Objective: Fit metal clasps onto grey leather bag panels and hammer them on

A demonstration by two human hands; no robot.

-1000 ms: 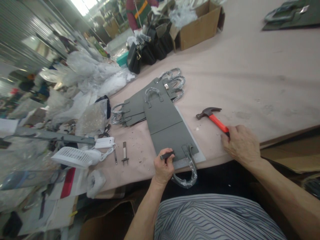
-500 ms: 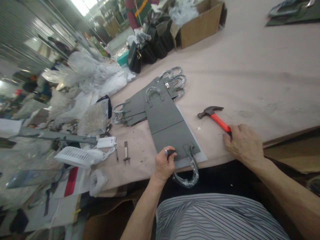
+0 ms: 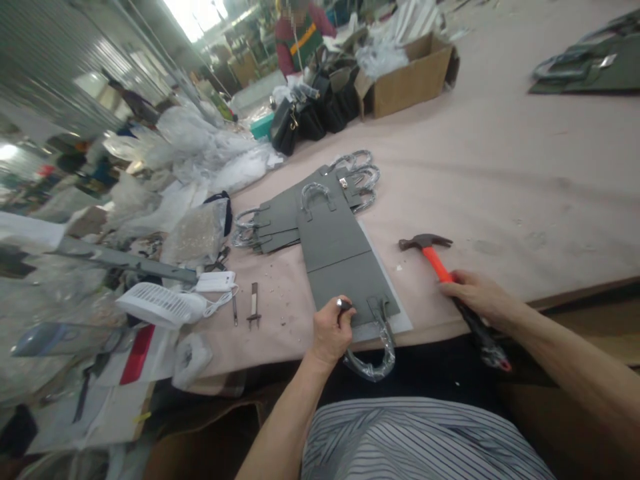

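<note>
My left hand (image 3: 332,331) is closed around a short metal punch (image 3: 343,305) and rests on the near end of a grey bag panel (image 3: 337,240). The panel lies flat over a white sheet (image 3: 400,313), with one plastic-wrapped handle (image 3: 375,370) hanging past the table edge and another at its far end. To the right, my right hand (image 3: 473,290) grips a claw hammer (image 3: 440,267) by its orange and black handle; the head points away from me, over the table. More grey bag pieces (image 3: 280,207) with wrapped handles lie stacked under the panel's far part.
A divider-like tool (image 3: 254,307) and a thin rod (image 3: 235,310) lie left of the panel, near a white fan (image 3: 155,305). Black bags (image 3: 315,113) and a cardboard box (image 3: 413,77) stand at the back. Another dark bag piece (image 3: 595,67) lies far right. A person (image 3: 305,40) is beyond the table.
My right hand has shifted its hold on the hammer, whose handle end now shows below the hand, past the table edge. My left hand stays on the panel. The view has tilted slightly.
</note>
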